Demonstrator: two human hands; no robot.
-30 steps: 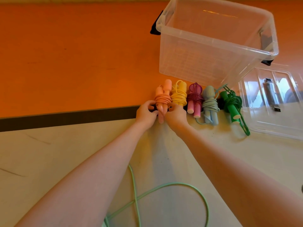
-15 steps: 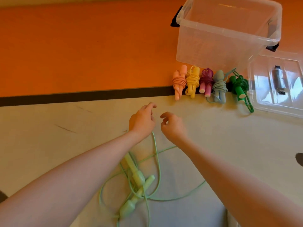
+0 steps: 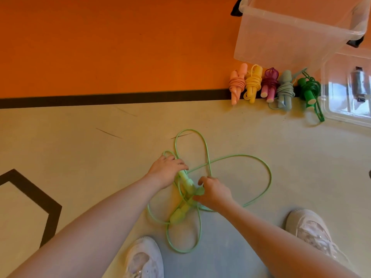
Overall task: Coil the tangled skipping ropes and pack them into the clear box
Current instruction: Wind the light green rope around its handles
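Head view, the only one. The light green plastic skipping rope lies tangled on the pale floor, near the person and between the two white trainers, its cord thrown out in loose loops to the far side, the right and the near side. Its two handles lie end to end along a near-to-far line tilted slightly left, the cord crossing over them. The left hand grips the far handle, fingers curled over its top, probably to steady it. The right hand has its fingers bent down into the knot where cord meets handles; whether it pinches the cord or only touches it, I cannot tell. Judged step: freeing the handles before coiling. At far right, five wound ropes stand in a row across the dark floor stripe, handles pointing near-to-far: pink bundle, yellow bundle, magenta bundle, grey-blue bundle, dark green bundle. Likely staged beside the clear plastic box for packing. The box appears empty. Its transparent lid lies flat to the right.
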